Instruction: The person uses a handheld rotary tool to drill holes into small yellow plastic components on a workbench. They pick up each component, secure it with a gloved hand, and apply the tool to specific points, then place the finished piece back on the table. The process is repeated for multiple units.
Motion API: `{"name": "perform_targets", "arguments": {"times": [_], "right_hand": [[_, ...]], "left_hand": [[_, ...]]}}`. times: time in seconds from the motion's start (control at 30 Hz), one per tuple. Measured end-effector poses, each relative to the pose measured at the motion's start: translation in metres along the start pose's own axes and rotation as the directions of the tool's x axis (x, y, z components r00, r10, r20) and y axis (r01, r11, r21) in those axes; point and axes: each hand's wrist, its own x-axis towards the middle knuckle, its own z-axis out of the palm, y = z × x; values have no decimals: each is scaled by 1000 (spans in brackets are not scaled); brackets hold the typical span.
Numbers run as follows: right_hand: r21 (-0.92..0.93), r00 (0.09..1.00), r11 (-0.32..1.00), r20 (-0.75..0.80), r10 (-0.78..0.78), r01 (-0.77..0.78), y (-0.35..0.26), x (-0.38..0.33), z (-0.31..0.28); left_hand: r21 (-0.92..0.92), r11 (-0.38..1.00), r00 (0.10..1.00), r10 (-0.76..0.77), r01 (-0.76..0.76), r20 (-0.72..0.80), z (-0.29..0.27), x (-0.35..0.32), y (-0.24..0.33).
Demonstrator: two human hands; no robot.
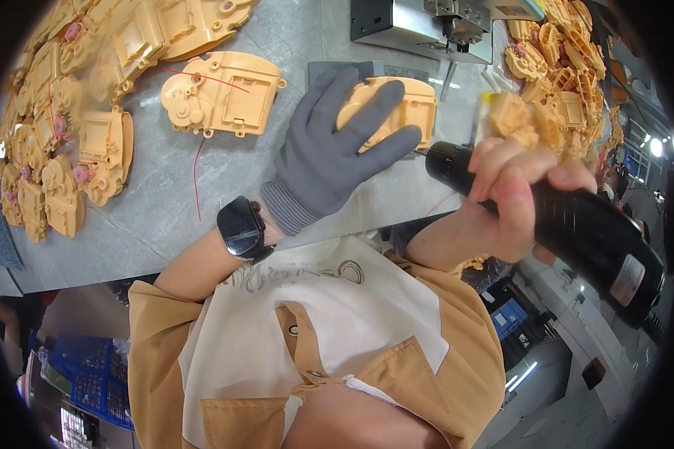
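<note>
Our gloved left hand presses one yellow housing flat on the worktop; our right hand grips one black screwdriver.

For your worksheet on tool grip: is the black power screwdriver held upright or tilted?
Tilted. The screwdriver slants from the right hand, its tip pointing up-left toward the yellow plastic part that the gloved left hand presses down.

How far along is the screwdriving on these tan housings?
Done cannot be confirmed: a pile of tan housings lies on the right of the table, but their screws are not visible. In hand: the gloved left hand presses one housing flat while the right hand aims the black electric screwdriver at its edge. Probably left: the housing with red wire and the left pile.
</note>
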Motion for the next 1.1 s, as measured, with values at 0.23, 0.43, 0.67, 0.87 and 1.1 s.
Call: {"name": "perform_targets", "arguments": {"times": [0.23,0.43,0.67,0.87,1.1], "right_hand": [[34,999,999,45,-6,4,1,0,0],[236,967,957,-229,-115,169,-21,44,-66],[52,982,997,-182,-53,64,2,89,-62],[90,989,992,-122,-78,90,15,99,-43],[165,990,977,17,-141,136,23,106,-42]], "left_hand": [[-50,998,1000,-24,24,2,2,0,0],[-711,683,956,-288,167,-52,-34,8,6],[-937,-341,940,-338,-81,42,-63,36,-9],[-917,-398,918,-376,-39,124,-77,34,-17],[-923,1,832,-432,386,347,-72,30,-24]]}}
